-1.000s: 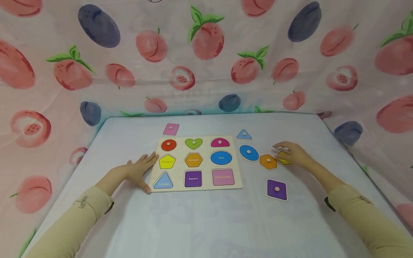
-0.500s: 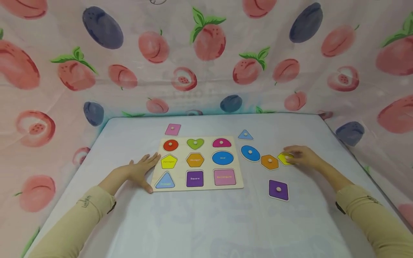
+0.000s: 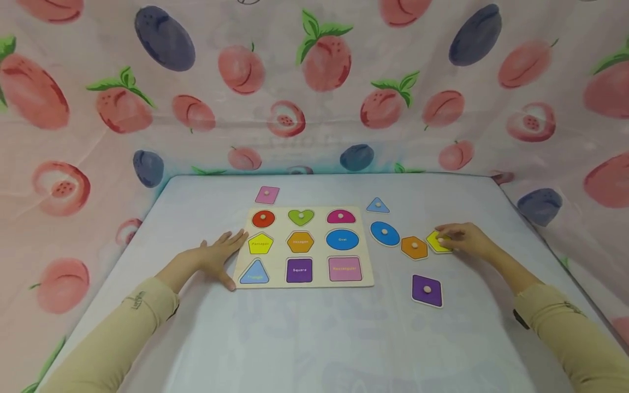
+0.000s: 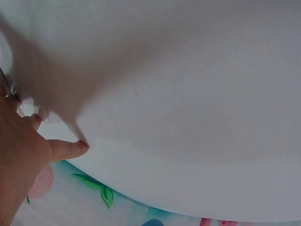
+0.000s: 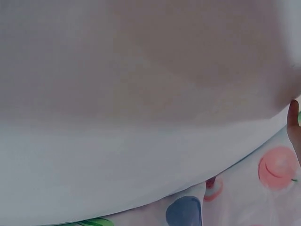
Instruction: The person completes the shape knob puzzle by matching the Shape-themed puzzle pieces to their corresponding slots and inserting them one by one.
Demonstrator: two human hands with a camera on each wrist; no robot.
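In the head view, my left hand (image 3: 216, 259) lies with spread fingers at the left edge of the wooden shape puzzle board (image 3: 321, 278). The left wrist view shows part of this hand (image 4: 28, 146) over the white cloth. My right hand (image 3: 467, 241) pinches the yellow pentagon puzzle piece (image 3: 435, 244) by its knob, which the fingers cover; the piece is at table level. Beside it lie the orange hexagon piece (image 3: 410, 252) and blue oval piece (image 3: 378, 229). Only a fingertip (image 5: 293, 113) of the right hand enters the right wrist view.
A purple square piece (image 3: 426, 299) lies in front, a light blue triangle piece (image 3: 372, 209) behind, and a pink rectangle piece (image 3: 265, 198) beyond the board. The red circle (image 3: 259, 221), green heart (image 3: 300, 221) and magenta half-circle (image 3: 340, 220) sit in the board's top row.
My right hand has drawn back slightly from above the yellow pentagon, uncovering more of it, and its fingers have closed at the knob. My left hand stays at the board's edge.
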